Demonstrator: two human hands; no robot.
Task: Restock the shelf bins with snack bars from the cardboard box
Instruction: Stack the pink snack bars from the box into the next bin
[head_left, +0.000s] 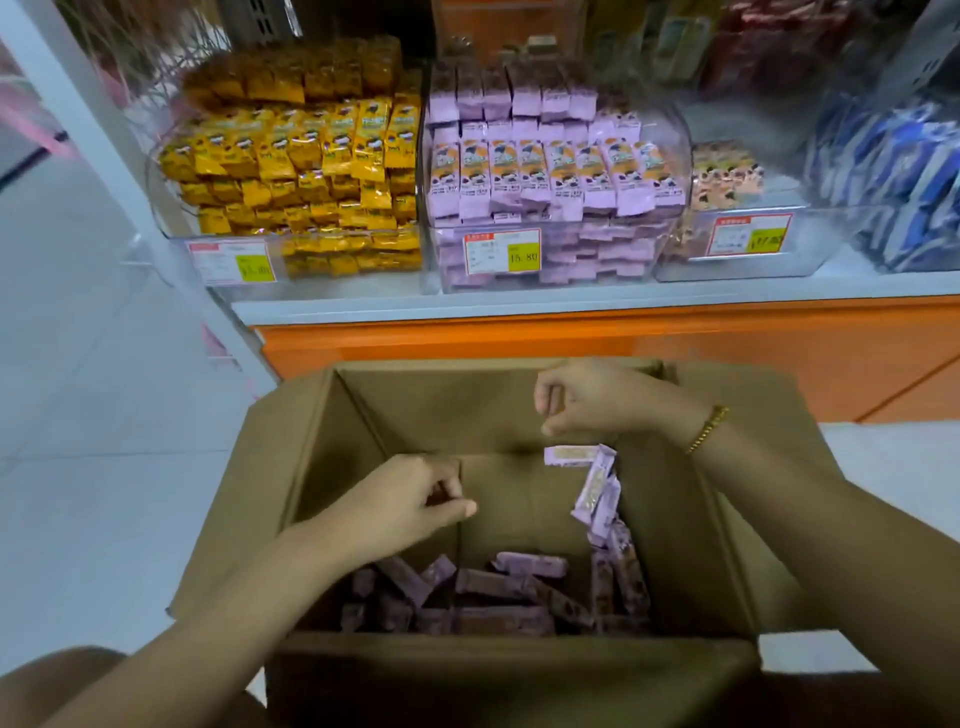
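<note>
An open cardboard box (395, 415) stands on the floor below the shelf. Several purple snack bars (524, 584) lie at its bottom, and a few more purple bars (597, 491) lean up along its right inner wall. My left hand (410, 506) hovers over the left half of the box with loosely curled fingers, and I see nothing in it. My right hand (587, 400) hangs over the far right corner, fingers curled downward just above the topmost bar (569, 454), apart from it. On the shelf, the middle clear bin (441, 283) is piled high with matching purple bars.
A clear bin of yellow snack packs (311, 156) stands left of the purple one. To its right stands a lower bin with pale packs (727, 171), then blue packs (893, 171). The orange shelf base (571, 338) rises just behind the box. White floor tiles (104, 415) lie at left.
</note>
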